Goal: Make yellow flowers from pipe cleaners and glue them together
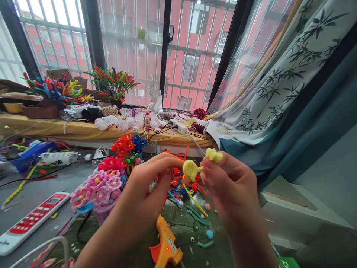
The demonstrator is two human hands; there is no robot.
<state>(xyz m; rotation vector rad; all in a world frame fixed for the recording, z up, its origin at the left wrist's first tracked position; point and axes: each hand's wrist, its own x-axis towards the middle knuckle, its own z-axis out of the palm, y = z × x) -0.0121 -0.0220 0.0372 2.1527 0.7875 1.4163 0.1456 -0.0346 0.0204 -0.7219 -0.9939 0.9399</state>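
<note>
Between thumb and fingers, my right hand (228, 182) pinches a yellow pipe cleaner (190, 170) bent into small fuzzy loops. One loop sticks out above the right fingertips, and another points toward the left. My left hand (150, 178) has its fingers curled, the index fingertip touching the edge of the left loop; where its other fingertips lie is partly hidden. Under the hands, an orange glue gun (167, 245) with a lit red light lies on the dark green table surface (178, 214). Pipe cleaner flowers, mostly pink (103, 186), stand left of my left hand.
Loose pipe cleaner pieces (198, 201) and a blue pompom (209, 234) lie on the table. At left are a white-and-red remote-like device (35, 223), a plastic bottle (64, 159) and a black cable. The windowsill (78, 128) carries bottles, colourful plants and a power strip (179, 126). Curtains hang at right.
</note>
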